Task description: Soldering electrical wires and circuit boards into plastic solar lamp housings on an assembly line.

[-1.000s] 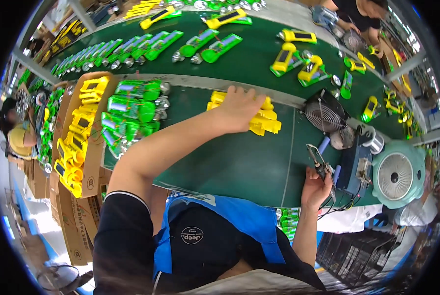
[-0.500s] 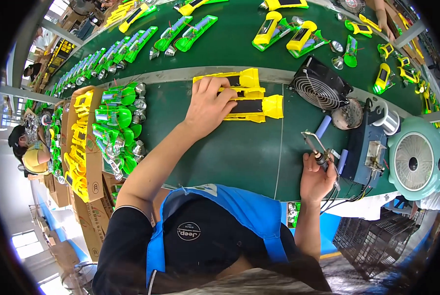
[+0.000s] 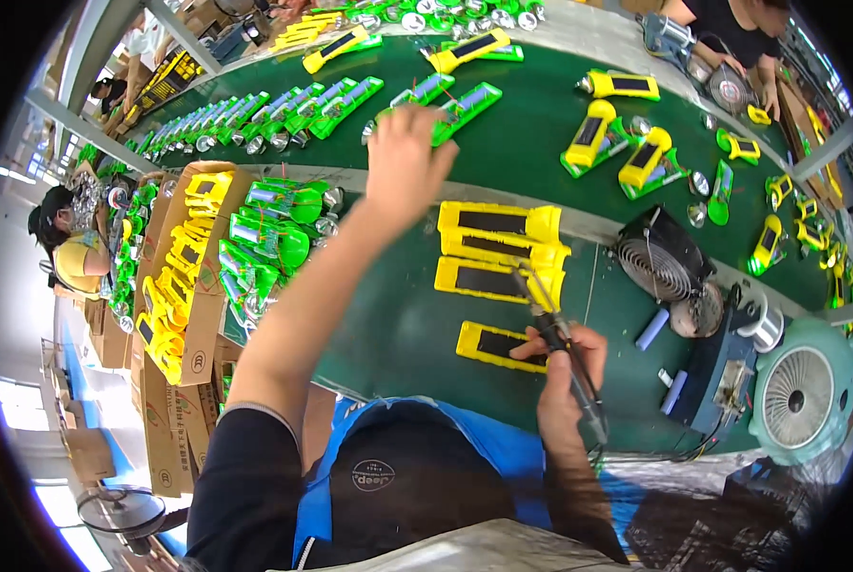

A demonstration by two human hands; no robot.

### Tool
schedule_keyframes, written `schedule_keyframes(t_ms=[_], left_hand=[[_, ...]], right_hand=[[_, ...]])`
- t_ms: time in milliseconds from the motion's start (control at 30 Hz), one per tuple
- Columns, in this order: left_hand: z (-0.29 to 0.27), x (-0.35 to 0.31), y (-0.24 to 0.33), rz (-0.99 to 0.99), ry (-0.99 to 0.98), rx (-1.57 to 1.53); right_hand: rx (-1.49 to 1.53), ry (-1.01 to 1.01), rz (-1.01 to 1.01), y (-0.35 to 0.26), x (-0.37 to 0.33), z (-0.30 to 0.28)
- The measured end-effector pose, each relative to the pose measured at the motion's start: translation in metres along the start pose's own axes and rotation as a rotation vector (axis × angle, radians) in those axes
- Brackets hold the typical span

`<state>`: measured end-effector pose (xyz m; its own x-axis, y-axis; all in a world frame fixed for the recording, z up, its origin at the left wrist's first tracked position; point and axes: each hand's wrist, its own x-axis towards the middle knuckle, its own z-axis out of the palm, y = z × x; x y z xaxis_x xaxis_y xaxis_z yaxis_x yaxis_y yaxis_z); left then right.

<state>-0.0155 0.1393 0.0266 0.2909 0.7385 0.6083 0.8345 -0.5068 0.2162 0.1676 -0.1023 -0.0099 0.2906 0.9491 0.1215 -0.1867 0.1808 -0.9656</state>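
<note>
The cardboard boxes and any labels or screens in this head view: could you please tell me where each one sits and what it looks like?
Open cardboard box: left of the green table, brown, long, filled with yellow housings, round dark marks on its side.
Brown cartons: lower left on the floor, plain, stacked.
Round white logo patch: on the person's dark shirt.
No screens show.

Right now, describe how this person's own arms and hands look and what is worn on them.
Both hands are bare, no gloves. The left hand ends a long bare forearm with a short black sleeve at the upper arm. The right hand also shows a bare forearm. No watch or rings are visible.
</note>
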Motion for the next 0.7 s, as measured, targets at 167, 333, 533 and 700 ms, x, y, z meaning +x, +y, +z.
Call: schedule_keyframes(t_ms=[167, 333, 533, 700], left_hand=[[0.057, 0.086, -0.11, -0.363, -0.329, 0.265], [0.105, 0.096, -0.157, -0.338, -0.57, -0.045], [0.015, 0.091, -0.091, -0.11, -0.567, -0.002], [-0.076, -0.029, -0.039, -0.13, -0.546, -0.517]], right_hand=[[0.015, -0.004, -0.01, 0.019, 0.012, 0.002], [0.081, -0.014, -0.018, 0.028, 0.022, 0.005], [0.087, 0.088, -0.014, 0.045, 0.042, 0.023], [0.306, 0.18, -0.102, 0.048, 0.064, 0.044]])
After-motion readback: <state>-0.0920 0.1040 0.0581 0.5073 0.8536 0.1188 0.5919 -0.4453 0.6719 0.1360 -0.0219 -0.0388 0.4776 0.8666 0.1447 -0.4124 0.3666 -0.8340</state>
